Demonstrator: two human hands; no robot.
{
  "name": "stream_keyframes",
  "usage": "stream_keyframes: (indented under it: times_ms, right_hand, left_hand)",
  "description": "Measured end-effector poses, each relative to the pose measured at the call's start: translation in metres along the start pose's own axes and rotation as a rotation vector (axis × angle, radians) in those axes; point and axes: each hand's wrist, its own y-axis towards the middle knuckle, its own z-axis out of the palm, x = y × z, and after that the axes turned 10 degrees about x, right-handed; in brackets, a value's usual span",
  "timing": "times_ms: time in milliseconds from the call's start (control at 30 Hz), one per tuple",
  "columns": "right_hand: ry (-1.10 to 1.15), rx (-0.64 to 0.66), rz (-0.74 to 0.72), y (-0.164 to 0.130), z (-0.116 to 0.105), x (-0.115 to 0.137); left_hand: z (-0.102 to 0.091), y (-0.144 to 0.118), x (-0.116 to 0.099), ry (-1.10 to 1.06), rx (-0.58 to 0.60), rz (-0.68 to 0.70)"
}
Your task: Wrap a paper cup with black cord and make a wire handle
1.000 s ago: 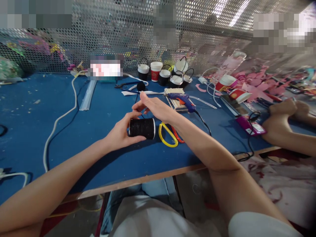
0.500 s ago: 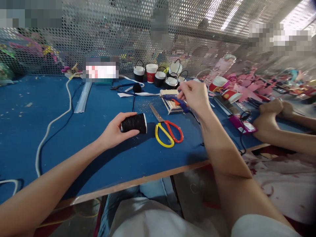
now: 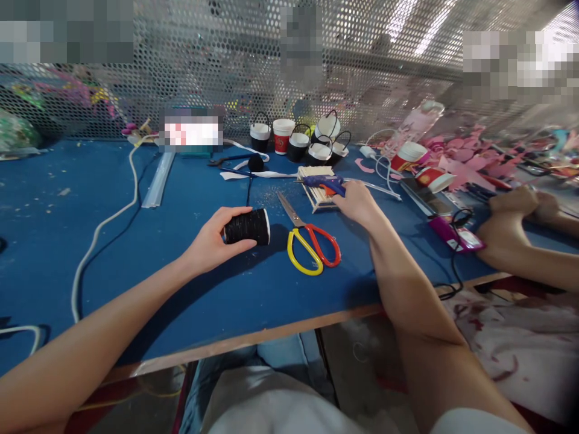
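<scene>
My left hand [image 3: 212, 240] is closed around a paper cup wrapped in black cord [image 3: 246, 227], tipped on its side with its white rim to the right. A strand runs from it up to a small black ball of cord [image 3: 256, 163]. My right hand [image 3: 360, 205] is closed on the handle of a blue glue gun [image 3: 322, 182], which lies over a small rack of wooden sticks [image 3: 314, 202]. A clear glue stick [image 3: 375, 187] projects behind the gun. Between my hands lie scissors [image 3: 298, 226] with one yellow and one red handle, blades slightly apart.
Black-wrapped cups with loop handles [image 3: 299, 146] and a red paper cup [image 3: 283, 136] stand at the back. Pliers [image 3: 226, 160], clear sticks [image 3: 158, 181] and a white cable [image 3: 108, 220] lie leftward. To the right are a phone [image 3: 425, 196], a purple box [image 3: 455, 234] and another person's hands [image 3: 515, 202].
My right hand has come down from above the rack and taken hold of the glue gun's handle. My left hand keeps the cup in nearly the same place.
</scene>
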Motion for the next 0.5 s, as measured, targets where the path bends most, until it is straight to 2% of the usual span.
stream_keyframes:
  times_ms: [100,200,267,367,500]
  right_hand:
    - [0.103,-0.077,0.074,-0.001,-0.001,-0.002]
    - [0.354,-0.120,0.072,-0.007,-0.007,0.004]
    - [0.563,-0.054,-0.025,-0.014,-0.014,0.014]
    - [0.724,0.148,-0.132,-0.031,-0.025,0.034]
    - [0.797,0.190,-0.244,-0.055,-0.032,0.058]
  left_hand:
    - [-0.001,0.000,-0.001,0.006,-0.003,-0.002]
    - [-0.002,0.000,0.000,0.017,-0.019,-0.002]
    - [-0.004,0.001,0.000,0.025,-0.023,0.000]
    - [-0.005,0.001,0.002,0.022,-0.023,0.003]
    - [-0.007,0.002,0.003,-0.012,-0.014,-0.026]
